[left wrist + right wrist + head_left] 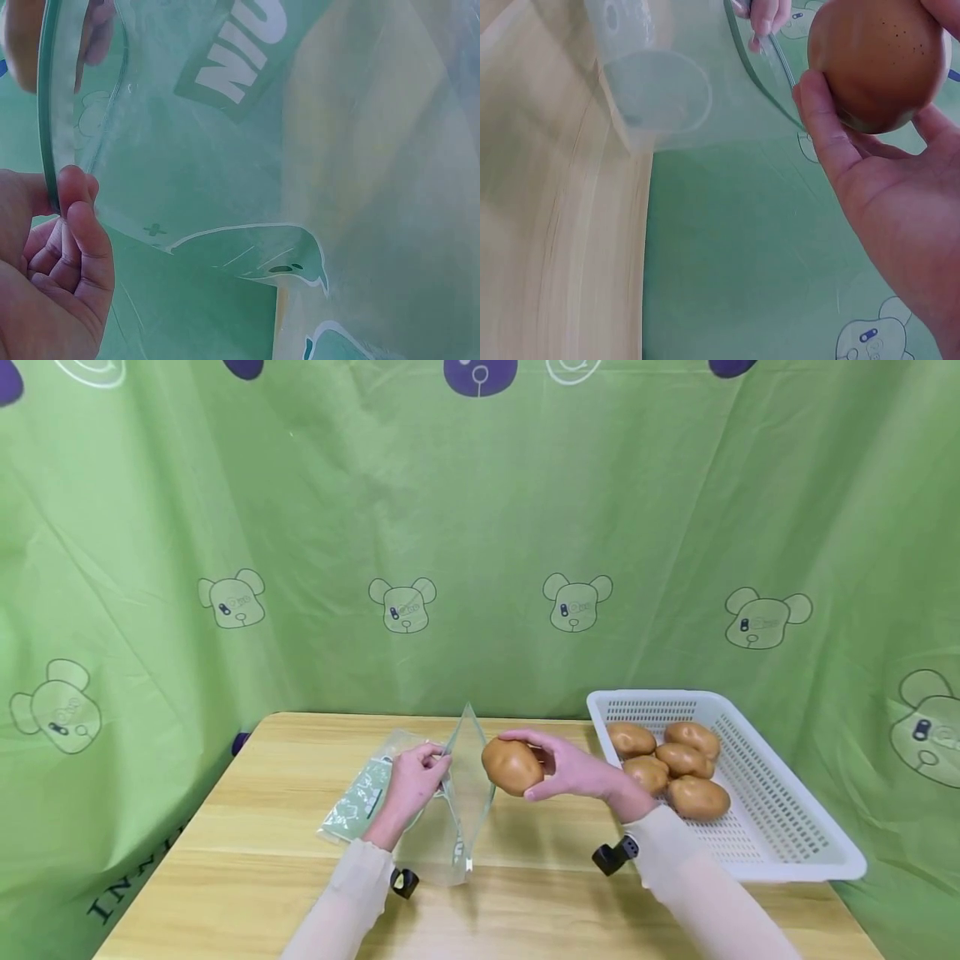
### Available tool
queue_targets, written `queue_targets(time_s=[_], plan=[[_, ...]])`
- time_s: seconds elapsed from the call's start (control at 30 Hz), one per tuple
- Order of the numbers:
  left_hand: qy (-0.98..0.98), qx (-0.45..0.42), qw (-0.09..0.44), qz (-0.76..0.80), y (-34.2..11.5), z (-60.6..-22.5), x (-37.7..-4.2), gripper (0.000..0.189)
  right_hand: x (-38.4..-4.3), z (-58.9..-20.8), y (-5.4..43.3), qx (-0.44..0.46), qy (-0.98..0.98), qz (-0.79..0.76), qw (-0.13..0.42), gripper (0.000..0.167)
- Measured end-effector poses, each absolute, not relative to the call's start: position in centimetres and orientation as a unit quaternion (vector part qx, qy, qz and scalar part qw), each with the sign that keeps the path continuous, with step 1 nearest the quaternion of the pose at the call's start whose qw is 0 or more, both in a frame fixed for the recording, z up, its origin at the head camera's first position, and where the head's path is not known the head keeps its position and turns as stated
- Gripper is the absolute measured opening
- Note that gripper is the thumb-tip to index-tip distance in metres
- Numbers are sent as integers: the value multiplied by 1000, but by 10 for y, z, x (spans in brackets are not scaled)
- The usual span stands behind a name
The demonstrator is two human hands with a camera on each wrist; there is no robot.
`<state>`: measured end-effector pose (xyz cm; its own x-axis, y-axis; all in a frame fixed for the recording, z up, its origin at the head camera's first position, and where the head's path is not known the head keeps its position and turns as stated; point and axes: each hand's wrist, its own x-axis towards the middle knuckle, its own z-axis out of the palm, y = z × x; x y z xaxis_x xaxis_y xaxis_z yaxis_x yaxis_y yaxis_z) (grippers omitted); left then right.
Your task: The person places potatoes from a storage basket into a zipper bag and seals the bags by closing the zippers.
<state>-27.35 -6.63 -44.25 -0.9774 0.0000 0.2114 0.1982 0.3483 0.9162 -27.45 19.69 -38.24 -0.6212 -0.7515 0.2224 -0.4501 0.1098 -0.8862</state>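
Note:
My left hand (pixel 417 779) pinches the edge of a clear plastic zip bag (pixel 467 793), whose mouth gapes toward the right. In the left wrist view, thumb and finger grip the bag's green rim (pixel 46 112), and white letters and a drawn outline show on its side. A brown potato (pixel 513 767) is held in my right hand (pixel 573 768), fingers over the top and thumb below, right at the bag's mouth. The right wrist view shows the potato (pixel 877 64) just outside the rim, small dark dots on its skin.
On the right a white plastic basket (pixel 780 777) holds several potatoes (pixel 697 797). A flat stack of green-printed bags (pixel 358 802) lies on the wooden table (pixel 247 827) under and beside my left hand. A green curtain (pixel 480 527) with bear drawings hangs behind.

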Motion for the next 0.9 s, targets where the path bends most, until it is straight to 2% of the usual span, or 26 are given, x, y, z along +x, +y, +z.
queue_targets(time_s=[0.27, 0.9], plan=[[-815, -68, 88, -569, -64, -441, -272, 11, -273, -386, 182, -405, 711, -546, 179, 79], [-813, -82, 88, -569, -62, -438, -271, 10, -277, -398, 175, -378, 727, -539, 194, 85]])
